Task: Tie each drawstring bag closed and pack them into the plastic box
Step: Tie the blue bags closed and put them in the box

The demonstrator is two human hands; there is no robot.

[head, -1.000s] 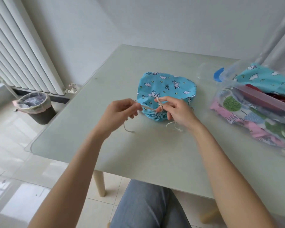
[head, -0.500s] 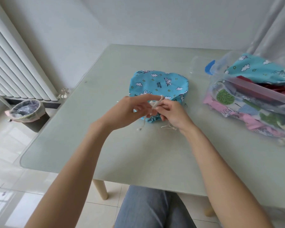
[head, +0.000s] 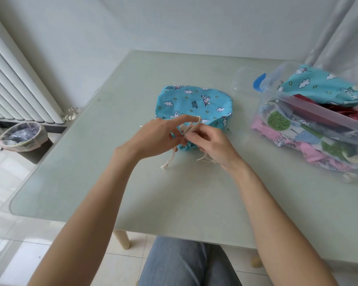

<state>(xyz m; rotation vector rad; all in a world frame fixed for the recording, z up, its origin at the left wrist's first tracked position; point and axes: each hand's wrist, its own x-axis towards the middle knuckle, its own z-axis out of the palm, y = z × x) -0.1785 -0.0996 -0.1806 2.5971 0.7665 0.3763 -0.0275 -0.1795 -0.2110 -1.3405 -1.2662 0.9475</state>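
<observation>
— Two hands meet at the middle of the bench (head: 194, 199), but begin at the far left: what stands there?
— On the floor, a lined waste bin (head: 22, 136) below a white radiator (head: 15, 87).
— And the left hand (head: 157, 137)?
— Its forefinger is stretched out with the cream drawstring (head: 191, 126) looped over the tip; the other fingers are curled by the cord.
— The bag?
— A blue drawstring bag (head: 194, 102) printed with clouds lies on the bench just behind both hands, its gathered mouth toward the person.
— The right hand (head: 211, 144)?
— It pinches the cord at the bag's mouth; loose cord ends trail on the bench under each hand.
— Further right?
— A clear plastic box (head: 310, 139), well apart from the bag, filled with patterned bags, a second blue bag (head: 322, 87) on top.
</observation>
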